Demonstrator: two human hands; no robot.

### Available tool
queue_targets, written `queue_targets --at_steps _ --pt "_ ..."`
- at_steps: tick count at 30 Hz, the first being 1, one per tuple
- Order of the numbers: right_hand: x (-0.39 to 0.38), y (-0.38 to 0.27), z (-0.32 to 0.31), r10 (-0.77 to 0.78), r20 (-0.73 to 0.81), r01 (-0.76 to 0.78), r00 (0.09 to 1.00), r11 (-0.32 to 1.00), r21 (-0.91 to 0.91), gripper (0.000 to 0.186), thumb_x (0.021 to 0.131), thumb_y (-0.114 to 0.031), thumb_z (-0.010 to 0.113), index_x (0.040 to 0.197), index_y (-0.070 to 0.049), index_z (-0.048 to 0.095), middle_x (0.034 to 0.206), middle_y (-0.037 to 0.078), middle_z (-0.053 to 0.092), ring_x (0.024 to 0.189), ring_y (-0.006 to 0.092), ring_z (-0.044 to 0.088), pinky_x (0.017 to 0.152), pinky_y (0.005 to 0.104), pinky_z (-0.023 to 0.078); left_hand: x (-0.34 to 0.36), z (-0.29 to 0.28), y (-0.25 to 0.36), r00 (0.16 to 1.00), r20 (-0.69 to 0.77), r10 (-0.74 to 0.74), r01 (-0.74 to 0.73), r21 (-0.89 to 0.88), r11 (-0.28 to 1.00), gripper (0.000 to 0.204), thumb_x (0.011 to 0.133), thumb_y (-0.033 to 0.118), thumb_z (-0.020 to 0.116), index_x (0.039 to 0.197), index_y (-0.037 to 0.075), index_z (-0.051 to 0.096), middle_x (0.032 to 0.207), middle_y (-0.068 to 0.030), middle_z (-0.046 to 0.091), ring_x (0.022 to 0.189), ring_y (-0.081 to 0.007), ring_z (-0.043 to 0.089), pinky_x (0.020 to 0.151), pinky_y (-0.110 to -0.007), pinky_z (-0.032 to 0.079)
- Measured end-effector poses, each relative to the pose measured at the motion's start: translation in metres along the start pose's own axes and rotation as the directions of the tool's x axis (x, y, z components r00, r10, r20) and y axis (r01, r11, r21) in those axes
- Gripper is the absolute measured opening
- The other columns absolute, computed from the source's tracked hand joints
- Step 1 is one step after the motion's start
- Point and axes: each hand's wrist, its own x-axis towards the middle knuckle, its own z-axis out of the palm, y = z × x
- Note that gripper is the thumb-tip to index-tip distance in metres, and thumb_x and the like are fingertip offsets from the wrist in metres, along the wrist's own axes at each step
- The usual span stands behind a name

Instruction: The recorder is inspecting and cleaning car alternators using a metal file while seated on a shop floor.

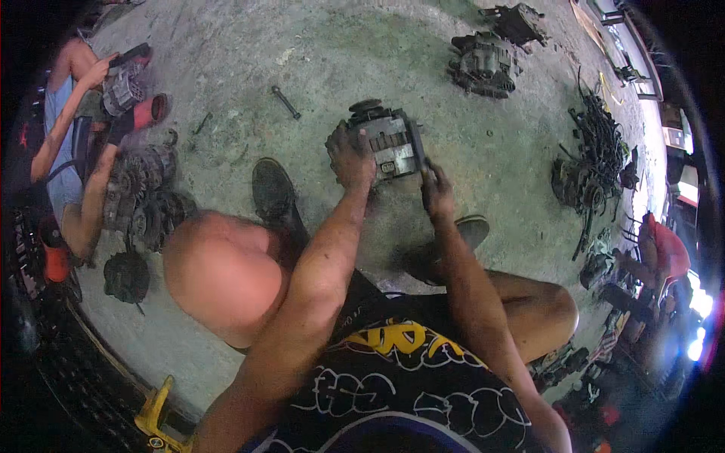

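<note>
Around, the floor is spreading; well inside its edges, the left hand is gripping an alternator. The right hand is touching its right side, grip unclear; uneven holding could be letting it roll.

I log the alternator between the hands; bolt on the floor, beyond it to the left; second alternator beyond to the right, another part just behind that; wiring heap farther right; parts cluster well left, co-worker at far left.
</note>
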Motion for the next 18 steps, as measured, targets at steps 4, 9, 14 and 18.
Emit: queue_targets --at_steps 4,9,14,18 --pt "0.009 0.056 -0.013 0.085 -0.039 -0.091 0.996 0.973 -0.211 0.046 0.096 -0.035 0.054 0.131 -0.005 0.052 0.109 0.016 0.065 0.098 0.0214 0.061 0.089 0.0329 0.045 -0.002 0.008 0.011 1.000 -0.009 -0.004 0.004 -0.037 0.999 0.078 0.090 0.068 0.033 0.141 0.009 0.038 0.141 -0.0218 0.039 0.132 -0.0403 0.035 0.106 -0.054 0.031" --pt "0.005 -0.049 0.011 -0.003 0.049 0.000 0.999 0.998 0.059 0.047 0.097 -0.036 0.051 0.128 -0.001 0.052 0.120 0.018 0.062 0.110 0.0378 0.058 0.096 0.0403 0.043 -0.002 0.000 0.001 0.999 -0.052 -0.002 0.001 -0.010 1.000 0.072 0.091 0.063 0.039 0.140 0.010 0.041 0.138 -0.0207 0.043 0.130 -0.0397 0.037 0.104 -0.054 0.033" --pt "-0.012 0.036 -0.007 -0.027 -0.073 0.029 0.997 0.999 0.019 0.044 0.098 -0.034 0.051 0.125 0.000 0.055 0.114 0.022 0.062 0.109 0.0235 0.059 0.091 0.0347 0.045 0.001 0.009 0.001 0.998 -0.056 0.034 -0.033 0.023 0.999 0.068 0.092 0.059 0.042 0.141 0.012 0.040 0.140 -0.0201 0.039 0.132 -0.0386 0.035 0.104 -0.056 0.033" --pt "0.001 0.001 -0.015 0.080 -0.040 -0.085 0.996 0.986 -0.141 0.042 0.097 -0.033 0.053 0.126 -0.004 0.055 0.111 0.020 0.064 0.106 0.0209 0.061 0.090 0.0325 0.045 -0.003 0.005 0.013 0.999 -0.032 -0.023 0.023 -0.007 1.000 0.067 0.093 0.056 0.043 0.141 0.010 0.040 0.140 -0.0202 0.040 0.133 -0.0383 0.033 0.106 -0.056 0.031"
